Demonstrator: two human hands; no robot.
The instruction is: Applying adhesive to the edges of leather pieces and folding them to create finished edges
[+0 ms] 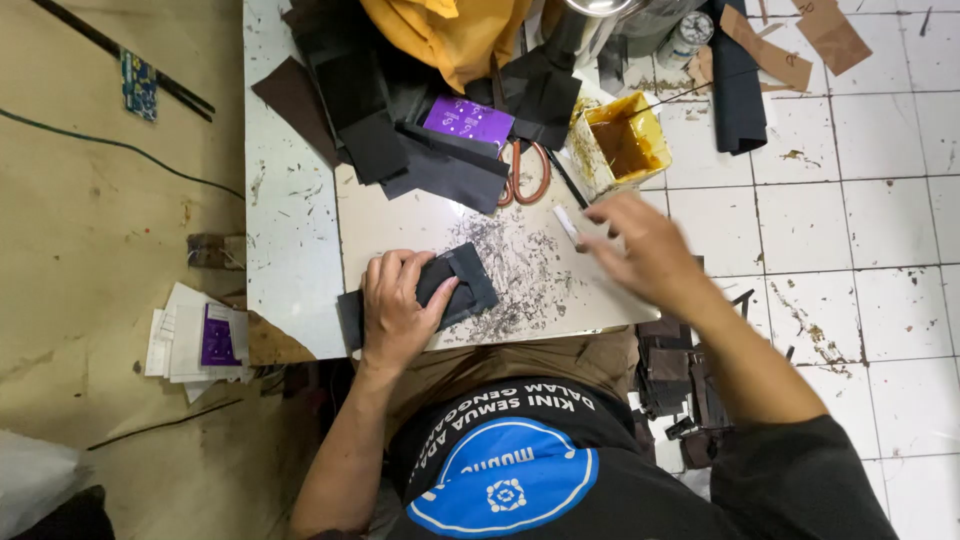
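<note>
Black leather piece [455, 285] pinned under left hand [395, 310].

The glue tub [622, 146] sat on the board [420, 225] – scissors [527, 172] just left of it, folded piece [455, 285] nearer the person

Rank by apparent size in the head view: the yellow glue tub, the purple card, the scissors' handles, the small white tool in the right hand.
1. Yellow glue tub
2. Purple card, partly covered by dark pieces, so unsure against the tub
3. Scissors' handles
4. Small white tool in the right hand
</note>
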